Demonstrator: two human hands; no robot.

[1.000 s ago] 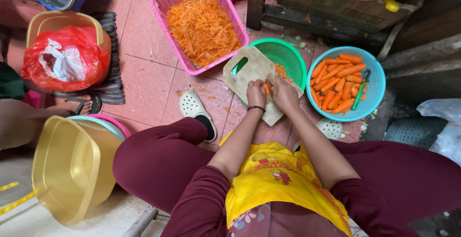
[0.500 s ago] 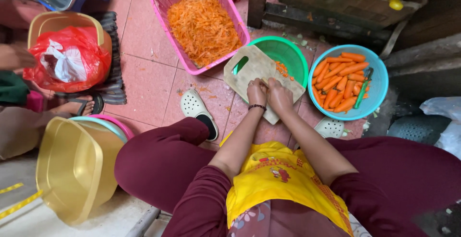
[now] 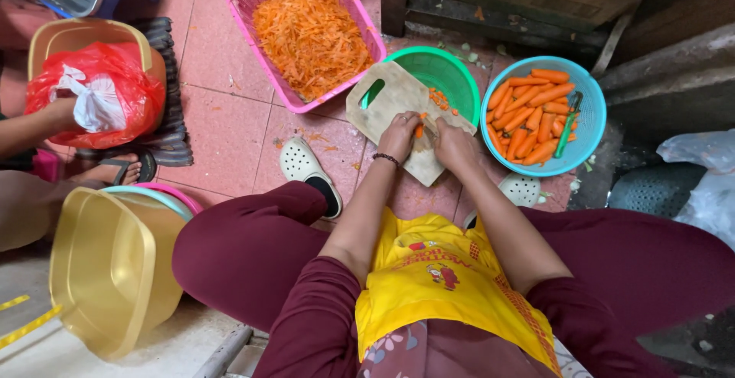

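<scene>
— Where are your hands right now?

— Both of your forearms reach forward and down from your lap, meeting over the wooden cutting board [image 3: 387,106], which rests tilted across the rim of the green basin [image 3: 448,72]. Your left hand [image 3: 400,134] lies knuckles-up on the board, its fingers curled down onto a small carrot piece [image 3: 419,127] and pinning it there. A dark bracelet sits on that wrist.

— And the right?

— Your right hand [image 3: 453,144] is just beside the left, almost touching it, fingers folded into a closed fist. What it grips is hidden under the hand, so you cannot tell from here.

— What lies around you?

— Cut carrot bits [image 3: 438,99] sit on the board's far edge. To the right, a blue bowl [image 3: 593,114] holds peeled carrots [image 3: 532,114]. Ahead to the left, a pink basket [image 3: 356,22] is full of shredded carrot [image 3: 306,33]. Another person's hand [image 3: 65,111] touches a red plastic bag [image 3: 96,94] at far left.
</scene>
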